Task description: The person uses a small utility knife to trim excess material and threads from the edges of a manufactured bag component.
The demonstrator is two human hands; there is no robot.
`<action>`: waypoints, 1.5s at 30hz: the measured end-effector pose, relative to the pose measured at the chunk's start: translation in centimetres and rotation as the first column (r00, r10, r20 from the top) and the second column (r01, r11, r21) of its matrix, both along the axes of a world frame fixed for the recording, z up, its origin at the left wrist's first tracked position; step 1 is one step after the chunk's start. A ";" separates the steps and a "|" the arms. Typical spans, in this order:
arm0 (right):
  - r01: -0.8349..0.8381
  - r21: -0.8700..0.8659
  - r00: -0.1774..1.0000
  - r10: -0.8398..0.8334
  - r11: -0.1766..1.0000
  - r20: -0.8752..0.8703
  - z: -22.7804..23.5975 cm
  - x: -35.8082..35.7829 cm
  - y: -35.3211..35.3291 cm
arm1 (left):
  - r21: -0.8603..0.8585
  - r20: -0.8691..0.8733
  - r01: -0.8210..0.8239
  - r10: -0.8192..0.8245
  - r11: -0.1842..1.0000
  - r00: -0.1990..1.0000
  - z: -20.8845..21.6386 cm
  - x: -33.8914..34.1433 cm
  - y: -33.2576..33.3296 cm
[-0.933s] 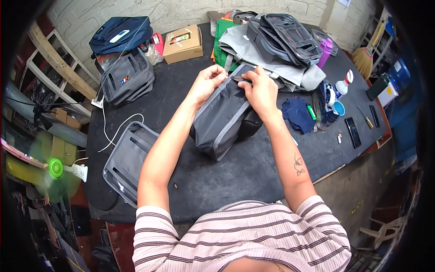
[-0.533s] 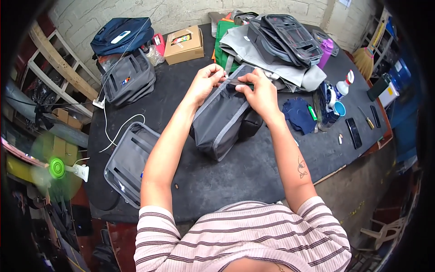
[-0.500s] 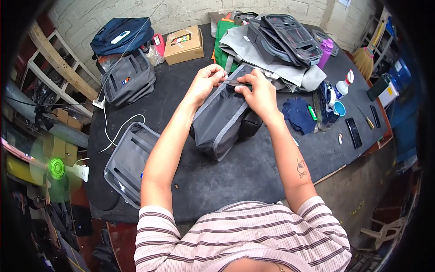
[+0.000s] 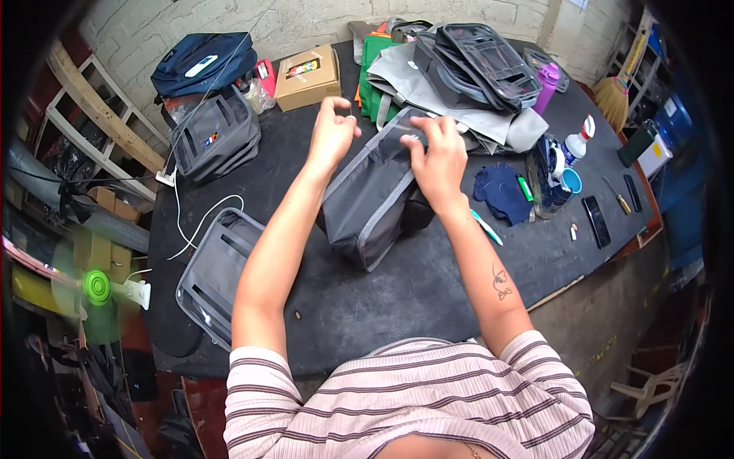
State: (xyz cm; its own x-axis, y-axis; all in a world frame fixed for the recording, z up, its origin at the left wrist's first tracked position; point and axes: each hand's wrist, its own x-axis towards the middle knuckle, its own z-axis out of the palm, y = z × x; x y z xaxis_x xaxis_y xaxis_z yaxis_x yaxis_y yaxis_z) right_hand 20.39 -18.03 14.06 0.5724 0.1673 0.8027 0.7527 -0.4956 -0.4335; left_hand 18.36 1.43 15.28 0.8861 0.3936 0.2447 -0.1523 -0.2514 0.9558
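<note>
Dark grey bag (image 4: 367, 195), lighter edging: on the table (image 4: 375, 306), between the forearms; left hand (image 4: 332, 141): raised left of the bag's far end, fingers curled, seemingly empty; right hand (image 4: 441, 161): at the far end, thumb and forefinger parted, any hold unclear; cardboard box (image 4: 310, 80): beyond left hand; navy cloth (image 4: 501, 193): right of right hand

gray bag (image 4: 367, 191) partly behind right hand (image 4: 441, 164), fan blades (image 4: 98, 323) blurred

No text is legible, even the label (image 4: 303, 68) on the cardboard box (image 4: 319, 86).
</note>
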 end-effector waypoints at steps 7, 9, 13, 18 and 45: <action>0.118 0.091 0.983 -0.104 0.989 -0.153 -0.9 -0.5 -0.3 | 0.489 -0.226 0.144 -0.034 0.860 0.974 2.5 1.8 -2.1; 0.097 0.081 0.983 -0.082 0.992 -0.164 -1.3 -0.3 -0.5 | 0.475 -0.273 0.188 -0.059 0.860 0.960 2.3 2.3 -2.5; 0.057 0.115 0.980 -0.033 0.992 -0.197 -0.9 -0.9 -1.0 | -0.154 -0.281 0.119 -0.159 0.981 0.946 0.2 3.4 0.3; 0.108 0.116 0.982 -0.088 0.987 -0.166 -1.3 -0.6 -2.0 | 0.008 -0.169 -0.066 0.067 0.998 0.983 0.2 2.1 1.9; -0.017 -0.218 0.999 0.009 0.976 -0.037 0.1 1.9 -0.7 | -0.584 -0.116 0.265 -0.402 0.767 0.908 -0.7 1.2 -1.5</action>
State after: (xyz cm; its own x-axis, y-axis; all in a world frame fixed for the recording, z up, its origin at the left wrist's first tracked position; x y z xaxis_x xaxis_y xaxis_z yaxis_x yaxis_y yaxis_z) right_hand 22.28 -18.68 14.20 0.5963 0.3436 0.7255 0.7459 -0.5713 -0.3425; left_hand 19.54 -0.11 14.54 0.9883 0.0685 -0.1361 0.1043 0.3464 0.9323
